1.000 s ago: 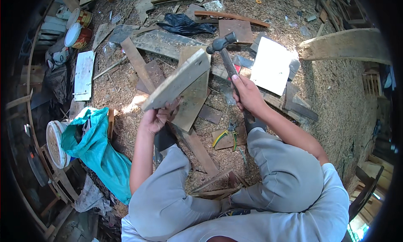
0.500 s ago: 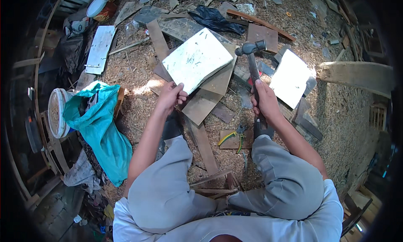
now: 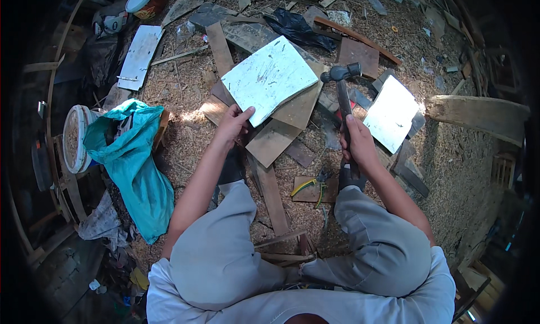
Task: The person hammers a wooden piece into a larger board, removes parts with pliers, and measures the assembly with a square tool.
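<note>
My left hand (image 3: 233, 126) is closed on the lower left corner of a white rectangular board (image 3: 269, 76), with its thumb on top. Dark smudges and scratches mark the board's face. Beneath it are plain brown wooden boards (image 3: 274, 142). In my right hand (image 3: 358, 141) is a hammer (image 3: 344, 93) with a ball-shaped end, gripped around its dark handle and held head up, right of the white board. A second white board (image 3: 392, 113) lies just beyond the right hand. Yellow-green handled pliers (image 3: 310, 185) rest on a small wooden piece between my feet.
A teal sack (image 3: 135, 178) slumps at the left against a white bucket (image 3: 76, 138). Another white panel (image 3: 140, 57) lies far left, and a black plastic bag (image 3: 298, 28) at the back. A thick plank (image 3: 478, 117) juts in from the right. Wood shavings (image 3: 450, 211) cover the ground.
The whole view has shifted slightly. My left thumb now lies flatter over the white board's corner. The hammer stays upright in my right hand.
</note>
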{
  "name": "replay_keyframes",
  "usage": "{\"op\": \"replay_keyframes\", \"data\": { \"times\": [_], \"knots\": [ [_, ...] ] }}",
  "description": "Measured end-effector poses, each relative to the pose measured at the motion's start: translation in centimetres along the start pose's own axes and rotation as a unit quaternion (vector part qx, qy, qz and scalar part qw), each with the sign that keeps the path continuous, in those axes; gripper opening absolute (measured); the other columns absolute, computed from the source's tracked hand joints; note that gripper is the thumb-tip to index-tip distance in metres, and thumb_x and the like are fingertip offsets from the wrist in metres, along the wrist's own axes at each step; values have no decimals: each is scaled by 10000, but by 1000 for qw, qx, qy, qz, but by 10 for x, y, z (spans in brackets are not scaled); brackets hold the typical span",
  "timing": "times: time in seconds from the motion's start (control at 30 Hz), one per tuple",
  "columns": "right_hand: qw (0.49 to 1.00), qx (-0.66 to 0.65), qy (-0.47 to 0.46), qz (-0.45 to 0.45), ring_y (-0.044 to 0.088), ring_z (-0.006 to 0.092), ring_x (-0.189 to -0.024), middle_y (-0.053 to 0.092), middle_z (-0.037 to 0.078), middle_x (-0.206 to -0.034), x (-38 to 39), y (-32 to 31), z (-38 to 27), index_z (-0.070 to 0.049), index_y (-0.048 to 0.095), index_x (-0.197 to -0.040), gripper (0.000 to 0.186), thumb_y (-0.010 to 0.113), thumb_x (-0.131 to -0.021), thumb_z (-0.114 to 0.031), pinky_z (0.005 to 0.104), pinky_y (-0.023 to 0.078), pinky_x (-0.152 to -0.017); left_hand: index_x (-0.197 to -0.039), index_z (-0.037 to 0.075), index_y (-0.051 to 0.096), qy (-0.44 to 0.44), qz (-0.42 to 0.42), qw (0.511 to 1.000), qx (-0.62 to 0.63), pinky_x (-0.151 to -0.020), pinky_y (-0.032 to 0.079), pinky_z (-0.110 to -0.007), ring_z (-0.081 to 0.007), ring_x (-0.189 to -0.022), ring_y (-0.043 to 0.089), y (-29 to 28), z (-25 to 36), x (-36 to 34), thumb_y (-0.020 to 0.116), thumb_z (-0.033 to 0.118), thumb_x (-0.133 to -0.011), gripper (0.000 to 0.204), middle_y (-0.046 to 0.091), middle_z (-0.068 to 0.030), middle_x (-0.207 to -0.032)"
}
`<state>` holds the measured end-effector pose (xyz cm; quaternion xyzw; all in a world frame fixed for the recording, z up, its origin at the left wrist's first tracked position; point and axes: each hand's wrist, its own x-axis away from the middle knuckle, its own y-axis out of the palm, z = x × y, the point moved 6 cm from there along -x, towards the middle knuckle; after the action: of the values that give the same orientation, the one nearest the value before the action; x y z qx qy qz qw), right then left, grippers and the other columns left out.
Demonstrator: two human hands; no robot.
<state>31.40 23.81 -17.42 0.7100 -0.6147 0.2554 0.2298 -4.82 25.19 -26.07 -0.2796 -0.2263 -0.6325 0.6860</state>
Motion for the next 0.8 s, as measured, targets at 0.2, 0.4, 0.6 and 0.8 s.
{"op": "replay_keyframes", "data": {
  "times": [0.2, 0.4, 0.6, 0.8],
  "knots": [
    [1000, 10, -7, -3, 437, 109, -387, 480, 18, -595, -1, -3, 1, -70, 498, -970, 451, 394, -1116, -485, 266, 363, -392, -1164, 22, 622, 29, 41, 999, 12, -609, 503, -258, -108, -730, 627, 12, 17, 3, 835, 418, -880, 532, 686, -49, -966],
    [1000, 11, -11, -15, 432, 108, -384, 481, 17, -595, -1, 4, 3, -70, 496, -968, 453, 391, -1116, -484, 267, 366, -392, -1257, 0, 573, 159, 73, 980, 95, -860, 555, -304, -160, -1001, 679, 13, 30, 9, 862, 226, -876, 528, 696, -94, -1120],
    [1000, 1, 1, 14, 432, 107, -384, 483, 12, -597, 0, -11, 4, -73, 497, -964, 456, 394, -1114, -491, 269, 372, -391, -1158, 29, 590, 386, 104, 915, -44, -889, 555, -318, -140, -983, 680, 11, 100, 55, 793, 64, -916, 318, 702, -57, -1122],
    [999, -26, 18, 39, 436, 114, -388, 483, 12, -598, -2, -14, 7, -72, 496, -950, 464, 394, -1110, -496, 275, 378, -389, -896, 26, 566, 663, 85, 650, -362, -892, 584, -442, -378, -1064, 711, 27, 140, 107, 710, -76, -754, 227, 733, -120, -1115]
  ]
}}
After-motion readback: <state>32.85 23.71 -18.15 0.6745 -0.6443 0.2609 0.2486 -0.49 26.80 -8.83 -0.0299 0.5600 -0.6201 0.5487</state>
